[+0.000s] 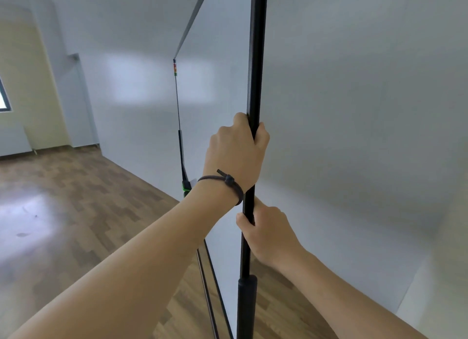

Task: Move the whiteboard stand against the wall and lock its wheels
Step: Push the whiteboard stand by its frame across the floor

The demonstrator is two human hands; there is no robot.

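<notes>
The whiteboard stand's near black upright pole [255, 73] runs top to bottom through the middle of the view. Its white board [215, 111] stretches away edge-on to the far upright [180, 146], which carries small coloured magnets near its top. My left hand [236, 151], with a dark cord bracelet at the wrist, is wrapped around the pole at mid height. My right hand [268, 233] grips the same pole just below it. A thicker black sleeve [247, 305] sits lower on the pole. The wheels are out of view.
A grey-white wall [367, 111] stands close on the right of the board, meeting the wood-pattern floor [83, 212] at a white skirting [415, 295]. Another wall [131, 98] lies behind the board. A window edge [3, 95] and radiator [14, 141] are far left.
</notes>
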